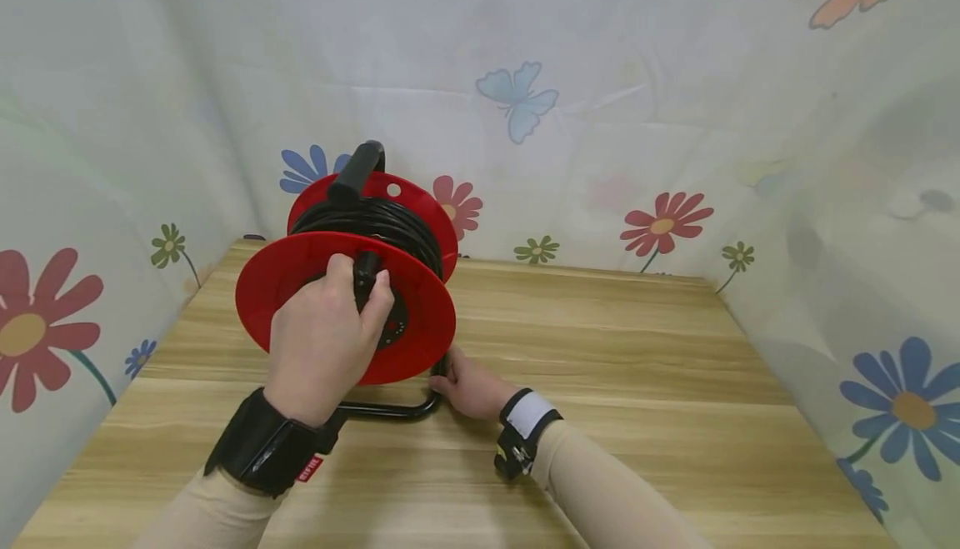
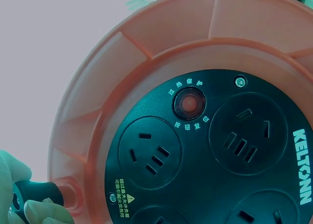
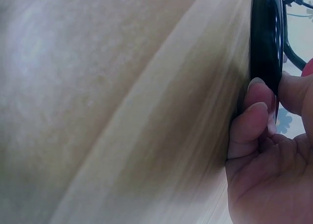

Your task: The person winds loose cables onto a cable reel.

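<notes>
A red cable reel stands upright on the left part of the table, with black cable wound between its two discs. My left hand grips the small black crank knob on the near disc; the left wrist view shows fingers around this knob. Beside it is a black panel with several sockets and a round red button. Low at the reel's right side, my right hand holds the black tube stand, thumb and fingers curled around the tube.
The wood-grain table stretches to the right of the reel. A black carrying handle juts from the reel's top. Pale fabric printed with flowers and butterflies hangs behind and along both sides.
</notes>
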Demonstrator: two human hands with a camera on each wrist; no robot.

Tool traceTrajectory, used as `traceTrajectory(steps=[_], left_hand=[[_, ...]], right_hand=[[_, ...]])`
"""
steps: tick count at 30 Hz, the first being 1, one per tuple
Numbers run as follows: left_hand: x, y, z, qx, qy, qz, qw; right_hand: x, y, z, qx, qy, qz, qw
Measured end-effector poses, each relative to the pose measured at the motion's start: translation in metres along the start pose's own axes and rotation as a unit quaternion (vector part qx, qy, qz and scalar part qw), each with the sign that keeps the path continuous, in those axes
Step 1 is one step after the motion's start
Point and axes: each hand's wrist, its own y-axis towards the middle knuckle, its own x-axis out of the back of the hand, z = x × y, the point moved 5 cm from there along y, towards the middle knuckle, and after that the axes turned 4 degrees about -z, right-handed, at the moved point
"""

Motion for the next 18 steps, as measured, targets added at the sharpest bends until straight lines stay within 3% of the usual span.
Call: traceTrajectory(steps=[18], left_hand=[[-0.0024, -0.0024, 0.0017, 0.001, -0.018, -0.002, 0.9998]], right_hand=[[-0.001, 0.0018, 0.0009, 0.008, 0.012, 0.007, 0.9999]])
